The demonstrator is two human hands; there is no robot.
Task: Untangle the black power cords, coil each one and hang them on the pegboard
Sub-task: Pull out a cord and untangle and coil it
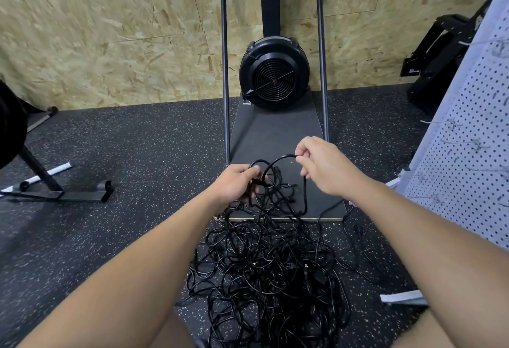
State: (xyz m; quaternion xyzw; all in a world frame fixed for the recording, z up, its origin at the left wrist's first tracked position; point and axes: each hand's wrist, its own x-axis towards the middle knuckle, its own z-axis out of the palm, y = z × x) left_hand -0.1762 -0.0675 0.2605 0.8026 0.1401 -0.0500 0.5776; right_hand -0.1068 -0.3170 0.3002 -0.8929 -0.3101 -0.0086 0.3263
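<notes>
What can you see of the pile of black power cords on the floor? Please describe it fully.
The pile of black power cords is a dense tangle of thin, glossy loops lying on the speckled dark floor, its far edge reaching the machine's flat base. Some strands are lifted: the left hand grips a bunch, and the right hand pinches one arching cord. A few plugs show among the loops.
</notes>
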